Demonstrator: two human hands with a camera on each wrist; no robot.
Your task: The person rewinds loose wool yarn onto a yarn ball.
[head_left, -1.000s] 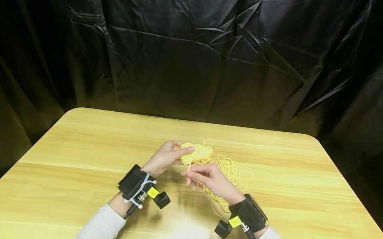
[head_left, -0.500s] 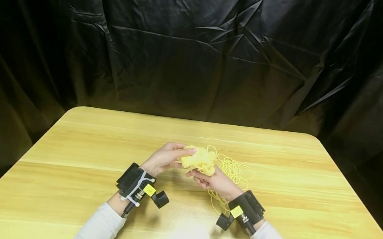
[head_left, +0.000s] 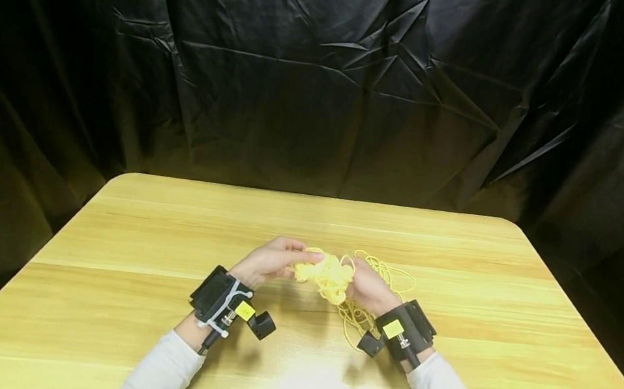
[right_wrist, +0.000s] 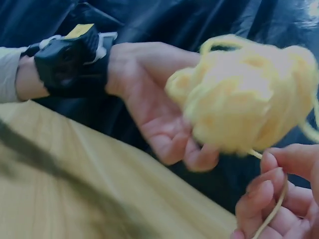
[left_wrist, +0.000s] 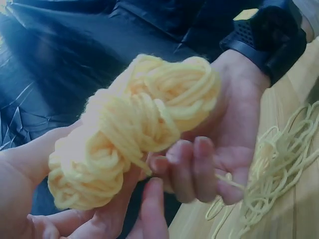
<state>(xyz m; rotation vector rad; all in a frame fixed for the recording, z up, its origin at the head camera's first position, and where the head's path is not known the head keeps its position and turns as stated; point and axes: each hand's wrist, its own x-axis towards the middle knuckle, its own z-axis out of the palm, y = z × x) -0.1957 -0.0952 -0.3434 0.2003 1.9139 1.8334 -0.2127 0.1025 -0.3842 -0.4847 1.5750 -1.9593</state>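
My left hand [head_left: 270, 260] grips the left end of a thick bundle of yellow yarn [head_left: 327, 275], thumb on top, held above the table. Turns of yarn wrap round the bundle's middle [left_wrist: 134, 119] in the left wrist view. At its right end is my right hand [head_left: 369, 287], partly hidden by the yarn in the head view. In the right wrist view the right hand [right_wrist: 281, 199] pinches a single strand [right_wrist: 273, 213] between thumb and curled fingers, just below the bundle. That strand runs down across the fingers.
A loose tangle of yellow yarn [head_left: 356, 318] lies on the wooden table [head_left: 165, 228], beside and under the right hand. Black sheeting [head_left: 264, 109] hangs behind the table's far edge. Each wrist carries a strapped camera.
My right hand has gone from in front of the bundle round to its right end. The bundle has tipped, its right end lower and nearer me. The left hand keeps its grip, slightly lower.
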